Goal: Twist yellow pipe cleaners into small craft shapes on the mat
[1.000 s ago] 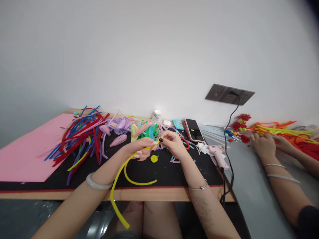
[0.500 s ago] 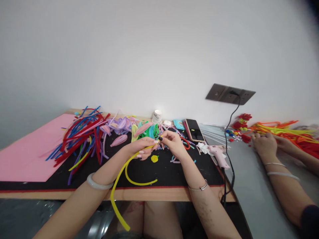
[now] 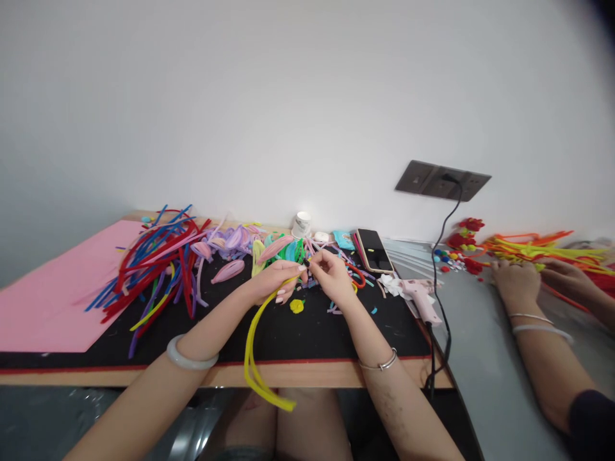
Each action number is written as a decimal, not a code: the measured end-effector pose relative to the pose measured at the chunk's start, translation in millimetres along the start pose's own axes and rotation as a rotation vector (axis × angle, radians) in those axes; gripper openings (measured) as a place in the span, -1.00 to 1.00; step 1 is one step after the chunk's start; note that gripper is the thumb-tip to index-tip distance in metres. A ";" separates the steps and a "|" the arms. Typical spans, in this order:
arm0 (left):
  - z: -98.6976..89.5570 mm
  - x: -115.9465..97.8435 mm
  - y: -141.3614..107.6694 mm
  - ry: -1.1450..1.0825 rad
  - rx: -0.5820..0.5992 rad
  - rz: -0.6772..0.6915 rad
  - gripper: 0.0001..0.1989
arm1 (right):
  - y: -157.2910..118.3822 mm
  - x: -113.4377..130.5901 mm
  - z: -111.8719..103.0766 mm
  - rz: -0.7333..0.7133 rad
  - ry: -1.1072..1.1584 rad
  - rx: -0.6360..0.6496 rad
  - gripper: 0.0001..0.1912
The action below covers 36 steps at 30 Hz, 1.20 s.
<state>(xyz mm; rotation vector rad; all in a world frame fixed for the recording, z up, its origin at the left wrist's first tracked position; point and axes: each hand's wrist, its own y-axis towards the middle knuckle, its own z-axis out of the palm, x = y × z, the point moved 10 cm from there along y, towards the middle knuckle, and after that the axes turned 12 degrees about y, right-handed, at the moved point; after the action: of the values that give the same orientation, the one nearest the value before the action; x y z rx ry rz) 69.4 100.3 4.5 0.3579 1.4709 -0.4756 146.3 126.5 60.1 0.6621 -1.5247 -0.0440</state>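
Yellow pipe cleaners (image 3: 250,349) hang in a curve from my left hand (image 3: 278,280), which is closed around them. Their lower ends droop past the table's front edge. My right hand (image 3: 331,275) meets the left fingertips and pinches the upper end of the yellow strands; the exact grip is partly hidden by the fingers. A small yellow coiled piece (image 3: 297,306) lies on the black mat just below my hands. Behind them are a pink petal-shaped loop (image 3: 275,250) and green pipe cleaner loops (image 3: 298,248).
Red and blue pipe cleaners (image 3: 158,269) are heaped at left beside pink sheet (image 3: 62,288). A paper cup (image 3: 302,224), a phone (image 3: 375,250) and a pink glue gun (image 3: 423,302) with a black cord (image 3: 449,320) stand around. At right, another person's hands (image 3: 516,282) handle yellow strands.
The yellow pipe cleaners' loose ends have swung together and now hang side by side. My hands stay close together. The other person's hands have shifted slightly right, with yellow material now showing there.
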 end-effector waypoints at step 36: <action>10.4 -11.4 -8.6 -0.161 0.156 -0.018 -0.76 | 0.8 -4.8 5.2 0.065 0.288 0.054 -0.79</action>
<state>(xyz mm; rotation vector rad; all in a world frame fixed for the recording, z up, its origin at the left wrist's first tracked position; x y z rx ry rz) 73.6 88.6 17.1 0.4201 1.2850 -0.6210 140.8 127.3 55.6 0.6325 -1.2720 0.1370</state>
